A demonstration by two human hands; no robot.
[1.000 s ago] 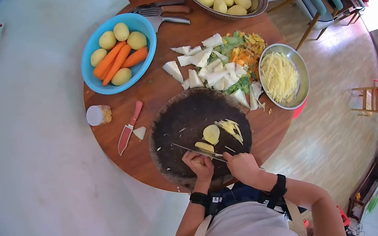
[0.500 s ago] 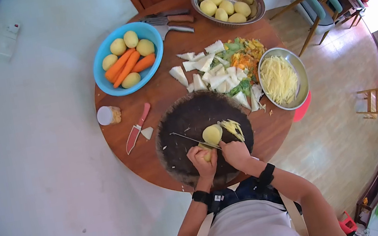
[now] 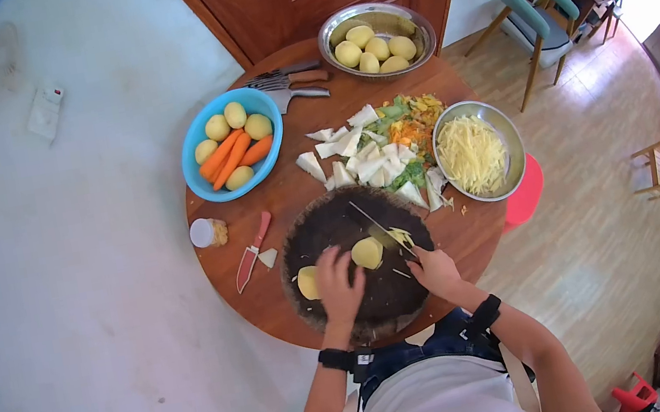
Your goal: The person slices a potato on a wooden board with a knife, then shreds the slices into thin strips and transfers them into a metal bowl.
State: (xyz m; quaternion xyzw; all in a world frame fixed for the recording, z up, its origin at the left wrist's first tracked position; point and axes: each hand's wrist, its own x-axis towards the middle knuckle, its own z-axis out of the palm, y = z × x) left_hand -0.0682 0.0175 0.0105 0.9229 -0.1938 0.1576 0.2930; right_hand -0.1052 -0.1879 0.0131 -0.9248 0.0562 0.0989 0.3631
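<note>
Since a moment ago the knife [image 3: 377, 226] has swung off the potato and now angles up toward the far side of the chopping board [image 3: 357, 264], and the left hand [image 3: 337, 282] has let go of the piece it was steadying. Nearest us, that left hand lies flat on the board with its fingers spread loose, gripping nothing, between two potato halves: one half [image 3: 308, 283] just left of it near the board's left edge, the other half [image 3: 368, 253] touching its fingertips near the middle. Right hand [image 3: 435, 269] sits at the board's right edge, fingers wrapped tight round the knife handle. Beside the blade, a little heap of potato strips [image 3: 402, 237]. Left of the board on the bench [image 3: 283, 186], a red knife [image 3: 252, 251] and a small jar [image 3: 207, 233] near the bench's left edge. Further out, white vegetable chunks [image 3: 357, 156] and mixed scraps [image 3: 414, 122] in the bench's middle, a steel bowl of shredded potato [image 3: 472, 152] at the right edge, a blue bowl [image 3: 231, 143] of carrots and potatoes at the left. At the far edge, spare knives [image 3: 290, 82] and a steel bowl of peeled potatoes [image 3: 374, 30]
</note>
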